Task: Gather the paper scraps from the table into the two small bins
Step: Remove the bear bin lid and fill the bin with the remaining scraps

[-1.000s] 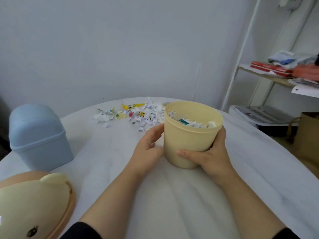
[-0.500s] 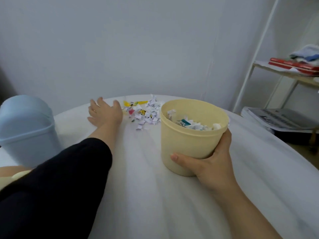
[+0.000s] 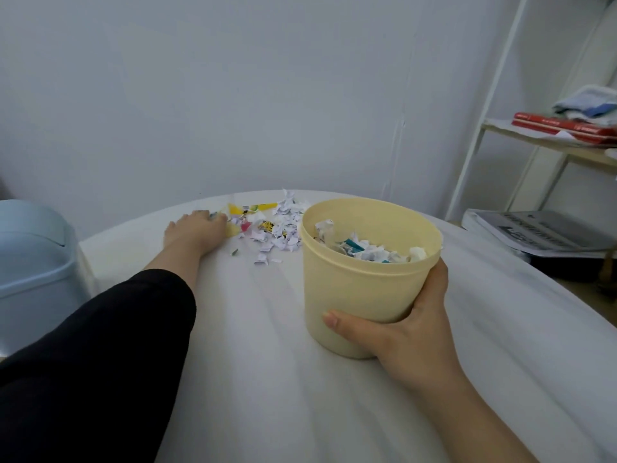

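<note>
A lidless yellow bin (image 3: 360,295) stands on the white table (image 3: 267,379), partly filled with paper scraps (image 3: 370,252). My right hand (image 3: 400,339) grips its lower right side, thumb across the front. Behind and left of the bin lies a pile of white and coloured paper scraps (image 3: 277,228) near the table's far edge. My left hand (image 3: 197,230) rests on the table at the pile's left edge, fingertips touching the scraps. A blue bin (image 3: 30,262) with its lid on stands at the far left.
A white shelf frame (image 3: 480,128) stands at the right with red books (image 3: 564,127) and folded cloth on it. A stack of magazines (image 3: 541,233) lies lower down beside the table. The wall is close behind the table's far edge.
My left hand let go of the yellow bin, reached out to the far left of the scraps and has slid right into the pile. My right hand keeps its hold on the bin.
</note>
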